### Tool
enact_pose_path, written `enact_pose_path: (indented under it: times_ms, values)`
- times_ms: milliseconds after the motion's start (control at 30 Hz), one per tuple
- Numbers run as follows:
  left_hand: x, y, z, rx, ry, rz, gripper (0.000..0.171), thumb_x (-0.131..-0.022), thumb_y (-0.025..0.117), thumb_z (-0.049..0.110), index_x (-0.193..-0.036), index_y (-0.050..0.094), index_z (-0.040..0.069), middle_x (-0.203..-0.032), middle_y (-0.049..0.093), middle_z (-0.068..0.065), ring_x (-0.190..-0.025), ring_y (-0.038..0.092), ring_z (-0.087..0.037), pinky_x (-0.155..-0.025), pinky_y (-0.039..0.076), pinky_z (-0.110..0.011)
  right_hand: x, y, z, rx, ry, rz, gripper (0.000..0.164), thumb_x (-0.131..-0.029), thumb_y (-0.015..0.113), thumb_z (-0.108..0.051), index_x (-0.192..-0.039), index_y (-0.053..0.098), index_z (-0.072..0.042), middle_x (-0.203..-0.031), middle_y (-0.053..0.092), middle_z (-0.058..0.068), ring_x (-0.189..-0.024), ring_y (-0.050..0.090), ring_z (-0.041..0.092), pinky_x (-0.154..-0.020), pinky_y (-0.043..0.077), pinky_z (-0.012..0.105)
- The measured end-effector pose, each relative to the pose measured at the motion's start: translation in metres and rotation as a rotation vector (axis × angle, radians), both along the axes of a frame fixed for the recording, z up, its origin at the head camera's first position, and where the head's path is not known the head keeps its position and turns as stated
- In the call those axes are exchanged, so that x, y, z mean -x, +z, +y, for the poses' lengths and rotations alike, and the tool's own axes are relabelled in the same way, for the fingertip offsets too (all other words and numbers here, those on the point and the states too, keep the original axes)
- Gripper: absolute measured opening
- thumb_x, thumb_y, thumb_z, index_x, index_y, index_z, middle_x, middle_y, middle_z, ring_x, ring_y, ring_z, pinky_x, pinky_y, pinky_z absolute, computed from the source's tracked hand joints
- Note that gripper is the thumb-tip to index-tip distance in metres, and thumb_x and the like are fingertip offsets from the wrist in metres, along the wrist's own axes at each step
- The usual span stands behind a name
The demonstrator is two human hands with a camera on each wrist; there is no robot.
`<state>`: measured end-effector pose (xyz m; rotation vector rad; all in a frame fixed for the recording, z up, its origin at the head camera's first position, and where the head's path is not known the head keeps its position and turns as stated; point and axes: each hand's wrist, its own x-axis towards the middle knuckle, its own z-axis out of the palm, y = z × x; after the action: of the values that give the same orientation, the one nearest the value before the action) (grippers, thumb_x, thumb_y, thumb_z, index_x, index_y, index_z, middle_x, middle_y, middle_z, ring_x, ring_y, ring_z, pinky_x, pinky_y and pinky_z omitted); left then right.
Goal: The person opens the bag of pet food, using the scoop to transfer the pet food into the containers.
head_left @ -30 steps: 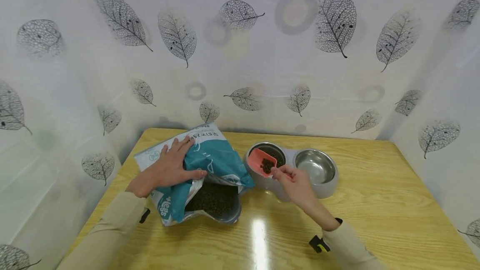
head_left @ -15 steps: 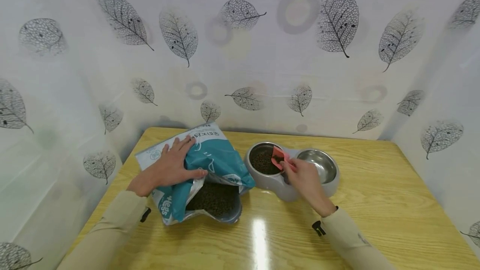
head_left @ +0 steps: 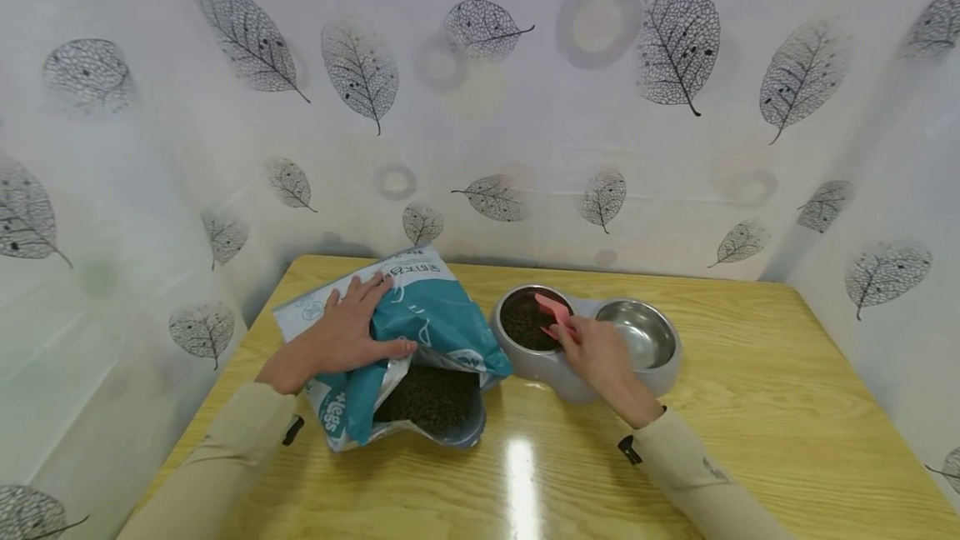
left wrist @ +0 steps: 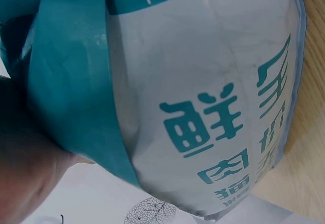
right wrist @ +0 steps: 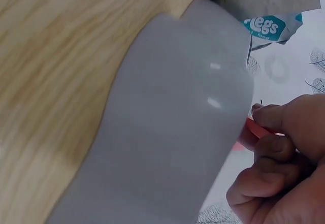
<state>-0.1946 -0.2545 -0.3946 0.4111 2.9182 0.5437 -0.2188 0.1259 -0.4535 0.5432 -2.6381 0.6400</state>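
My left hand (head_left: 341,338) lies spread on a teal and white pet food bag (head_left: 438,315), whose open mouth shows dark brown kibble (head_left: 431,402). That bag fills most of the left wrist view. With thumb and fingers, my right hand (head_left: 606,361) pinches the handle of a pink scoop (head_left: 553,308). The scoop is tipped over the left bowl of a grey double pet bowl (head_left: 546,372), and its inside is turned out of sight. Kibble (head_left: 522,323) covers the bottom of that left bowl. In the right wrist view the bowl's grey side hides most of the scoop.
The right steel bowl (head_left: 648,344) holds no visible kibble. Everything stands on a wooden table (head_left: 765,407), with a leaf-patterned curtain (head_left: 510,132) behind it and at both sides. A clear container edge (head_left: 468,432) shows under the bag's mouth.
The scoop, earlier level with kibble in it over the left bowl, has shifted right and turned over. The left hand and the bag have stayed put.
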Motion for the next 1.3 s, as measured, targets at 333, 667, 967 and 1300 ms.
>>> enact_pose_path:
  times_ms: [333,667,967,1300]
  values:
    - [-0.001,0.000,0.000,0.003,0.003,0.002,0.109,-0.089,0.062,0.072,-0.165,0.017,0.008,-0.171,0.014,-0.022,-0.155,0.003,-0.056,-0.119,0.004,-0.077,-0.007,-0.001,0.011,-0.092,-0.026,0.184,0.037,-0.090,0.078,-0.016,-0.065,0.052,-0.010,-0.053,0.044,0.001,-0.047,0.038,0.014,-0.042,0.032,0.031]
    - [-0.002,-0.001,0.001,-0.003,0.013,0.004,0.109,-0.088,0.063,0.070,-0.165,0.018,0.006,-0.171,0.015,-0.022,-0.155,0.004,-0.056,-0.120,0.004,-0.077,-0.015,0.011,0.020,0.221,-0.032,-0.128,0.024,-0.101,0.064,-0.019,-0.083,0.067,-0.004,-0.060,0.048,0.000,-0.057,0.040,0.011,-0.053,0.033,0.026]
    - [-0.001,-0.001,0.001,-0.006,0.004,0.006,0.109,-0.089,0.062,0.071,-0.165,0.018,0.007,-0.171,0.014,-0.022,-0.155,0.004,-0.057,-0.119,0.004,-0.077,-0.029,0.025,0.027,0.586,0.272,-0.663,0.044,-0.112,0.041,-0.030,-0.096,0.057,0.008,-0.060,0.041,-0.002,-0.049,0.034,0.004,-0.044,0.030,0.021]
    - [-0.001,-0.001,0.001,-0.018,0.003,0.001,0.109,-0.089,0.063,0.071,-0.165,0.018,0.007,-0.171,0.014,-0.022,-0.155,0.003,-0.057,-0.119,0.003,-0.077,-0.049,0.029,0.016,0.551,0.684,-0.740,0.034,-0.111,0.042,-0.013,-0.085,0.057,0.001,-0.060,0.036,0.015,-0.051,0.030,-0.001,-0.043,0.026,0.022]
